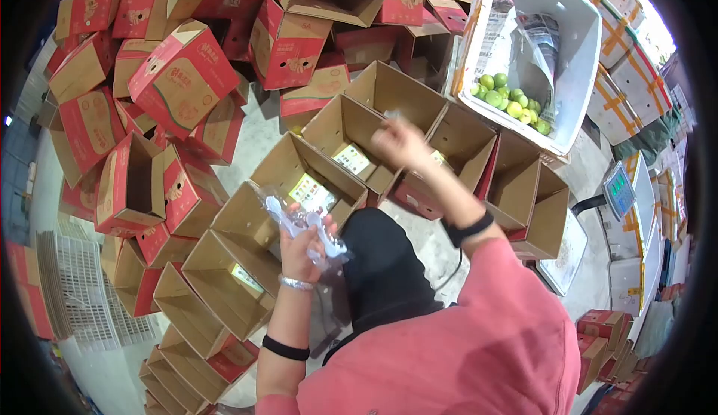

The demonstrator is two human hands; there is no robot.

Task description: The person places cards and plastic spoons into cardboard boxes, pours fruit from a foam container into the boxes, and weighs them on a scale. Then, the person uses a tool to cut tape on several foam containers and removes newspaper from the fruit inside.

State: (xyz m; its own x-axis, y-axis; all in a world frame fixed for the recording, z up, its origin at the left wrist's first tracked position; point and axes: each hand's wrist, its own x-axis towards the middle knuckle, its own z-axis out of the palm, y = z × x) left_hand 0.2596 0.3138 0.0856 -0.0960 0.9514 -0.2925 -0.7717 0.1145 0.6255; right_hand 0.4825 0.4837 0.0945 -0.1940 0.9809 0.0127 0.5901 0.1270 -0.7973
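My left hand [301, 254] is closed around a bunch of pale plastic spoons [323, 244] in clear wrappers, held over the row of open boxes. My right hand [404, 144] reaches forward above an open cardboard box [404, 90], its fingers drawn together. A small translucent bit shows at those fingertips, too blurred to name. Beneath the hands, printed cards [312, 193] lie in several boxes; another printed card [351, 158] rests in the box just left of my right hand.
Red and tan cartons [185, 80] are heaped at the left and back. A white foam box [576, 56] at the back right holds green limes [505, 99] and newspaper. A scale with a green display [618, 185] stands at the right. White plastic crates [93, 295] sit at the left.
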